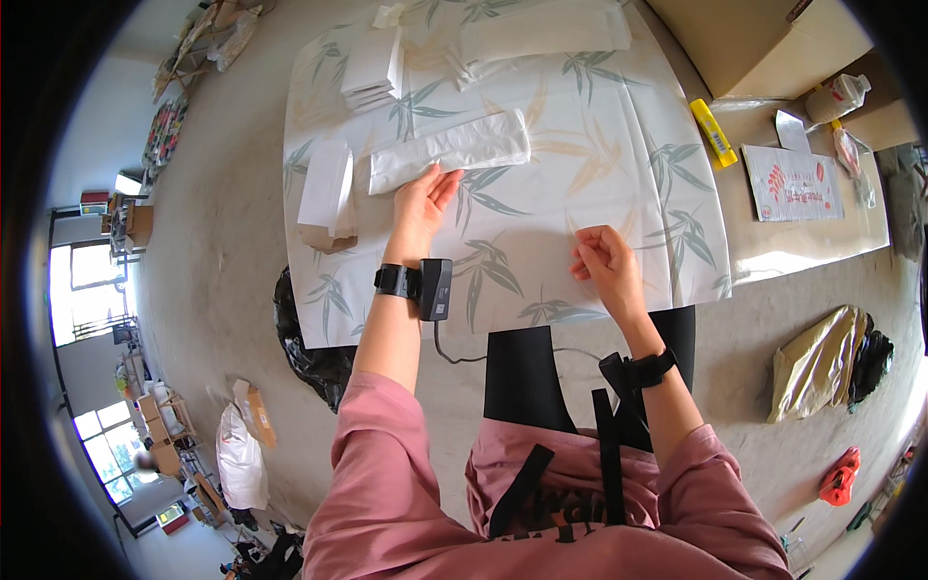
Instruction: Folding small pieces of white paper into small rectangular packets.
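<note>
My left hand (pixel 426 200) is at the near edge of a long, flat, folded white plastic bag (pixel 449 152), its thumb and fingertips closed against that edge. The bag slants slightly across the patterned tabletop. To the right, my right hand (pixel 606 263) hovers above the cloth near the front edge, fingers curled toward the thumb with nothing visible in them. Beside my left wrist stands a stack of white folded paper pieces (pixel 327 188) on a brown base. Farther back is another white stack (pixel 373 70).
White plastic sheets (pixel 541 37) lie at the table's far side. Rightward, a lower brown surface holds a yellow tube (pixel 713 132), a printed silver packet (pixel 795 184) and a plastic jar (pixel 838 99). A large cardboard box (pixel 754 43) stands behind. A black bag (pixel 311 353) lies at lower left.
</note>
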A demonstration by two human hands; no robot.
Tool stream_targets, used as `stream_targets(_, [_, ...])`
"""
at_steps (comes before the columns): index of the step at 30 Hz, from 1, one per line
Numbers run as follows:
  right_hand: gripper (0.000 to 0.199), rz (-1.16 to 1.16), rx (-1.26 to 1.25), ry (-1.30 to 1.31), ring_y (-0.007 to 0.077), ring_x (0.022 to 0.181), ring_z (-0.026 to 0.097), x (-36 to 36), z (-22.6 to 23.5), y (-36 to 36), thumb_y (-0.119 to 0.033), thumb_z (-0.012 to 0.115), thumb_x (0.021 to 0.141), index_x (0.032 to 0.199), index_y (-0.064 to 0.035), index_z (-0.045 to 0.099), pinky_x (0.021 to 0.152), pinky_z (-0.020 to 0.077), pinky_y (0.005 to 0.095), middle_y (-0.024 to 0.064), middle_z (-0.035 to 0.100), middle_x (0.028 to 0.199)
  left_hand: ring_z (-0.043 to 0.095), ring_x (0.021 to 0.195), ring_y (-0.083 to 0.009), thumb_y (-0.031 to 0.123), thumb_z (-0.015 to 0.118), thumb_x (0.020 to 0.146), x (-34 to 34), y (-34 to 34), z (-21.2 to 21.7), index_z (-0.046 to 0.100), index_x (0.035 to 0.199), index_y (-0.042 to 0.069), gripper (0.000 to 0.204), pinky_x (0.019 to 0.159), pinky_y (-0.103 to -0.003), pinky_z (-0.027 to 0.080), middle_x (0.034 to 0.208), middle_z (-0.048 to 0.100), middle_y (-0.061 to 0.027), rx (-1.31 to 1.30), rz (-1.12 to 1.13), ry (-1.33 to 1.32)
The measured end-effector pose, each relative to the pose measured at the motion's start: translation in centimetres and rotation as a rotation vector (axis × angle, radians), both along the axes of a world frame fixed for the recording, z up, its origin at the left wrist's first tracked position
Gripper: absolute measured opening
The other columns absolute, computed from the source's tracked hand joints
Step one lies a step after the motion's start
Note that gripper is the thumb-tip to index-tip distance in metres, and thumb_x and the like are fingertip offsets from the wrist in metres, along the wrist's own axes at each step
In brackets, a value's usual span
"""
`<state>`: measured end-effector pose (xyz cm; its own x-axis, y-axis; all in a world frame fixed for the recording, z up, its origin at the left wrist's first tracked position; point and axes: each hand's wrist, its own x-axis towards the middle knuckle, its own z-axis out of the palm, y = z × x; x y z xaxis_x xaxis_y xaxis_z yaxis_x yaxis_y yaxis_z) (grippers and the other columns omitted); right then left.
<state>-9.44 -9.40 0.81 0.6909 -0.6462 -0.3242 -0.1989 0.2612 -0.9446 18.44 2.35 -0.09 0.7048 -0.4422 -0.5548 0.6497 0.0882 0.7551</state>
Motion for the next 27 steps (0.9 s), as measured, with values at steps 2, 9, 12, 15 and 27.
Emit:
stream_targets(2, [0.014, -0.004, 0.004, 0.002, 0.0117, 0.069, 0.062, 0.0, 0.0, 0.0, -0.003, 0.051, 0.092, 0.104, 0.002, 0.056, 0.061, 0.0509, 0.0236, 0.0069, 0.061, 0.082, 0.069, 0.087, -0.0243, 0.016, 0.063, 0.09, 0.7, 0.6, 0.9, 0.059, 0.093, -0.004, 0.02, 0.074, -0.028, 0.059, 0.091, 0.067, -0.0154, 0.075, -0.137, 0.049])
stream_targets(9, [0.014, 0.013, -0.014, 0.011, 0.012, 0.069, 0.062, -0.1, -0.1, -0.1, -0.004, 0.051, 0.092, 0.104, 0.0022, 0.056, 0.062, 0.0508, 0.024, 0.0067, 0.061, 0.081, 0.066, 0.071, -0.0176, 0.021, 0.068, 0.085, -2.8, -0.9, 3.0, 0.063, 0.087, 0.0, 0.021, 0.06, -0.027, 0.05, 0.083, 0.069, -0.0088, 0.553, -0.441, -0.842])
stream_targets(12, [0.014, 0.013, -0.019, 0.017, 0.0121, 0.069, 0.062, 0.0, 0.1, -0.3, -0.005, 0.051, 0.092, 0.103, 0.0021, 0.056, 0.062, 0.0509, 0.0241, 0.0068, 0.061, 0.081, 0.065, 0.088, -0.0199, 0.015, 0.071, 0.081, -3.5, -2.6, 2.9, 0.064, 0.099, 0.005, 0.022, 0.076, -0.031, 0.05, 0.094, 0.069, -0.0076, 0.551, -0.445, -1.306])
stream_targets(15, [0.014, 0.007, -0.003, 0.009, 0.0121, 0.069, 0.062, -0.3, 0.1, -0.2, -0.005, 0.051, 0.092, 0.103, 0.0021, 0.056, 0.063, 0.051, 0.0242, 0.0066, 0.061, 0.081, 0.059, 0.106, -0.0304, 0.014, 0.07, 0.08, -4.2, -4.2, 2.6, 0.061, 0.113, 0.008, 0.035, 0.089, -0.037, 0.048, 0.114, 0.063, -0.0121, 0.573, -0.568, -1.563])
stream_targets(27, [0.013, 0.022, 0.012, 0.002, 0.0124, 0.07, 0.063, -0.1, 0.6, -0.3, -0.004, 0.051, 0.092, 0.102, 0.0025, 0.056, 0.063, 0.0519, 0.0246, 0.0066, 0.061, 0.08, 0.064, 0.095, -0.0234, 0.011, 0.068, 0.08, -4.1, -5.8, 0.4, 0.069, 0.091, 0.007, 0.012, 0.078, -0.033, 0.052, 0.097, 0.068, -0.0059, 0.531, -0.476, -1.717])
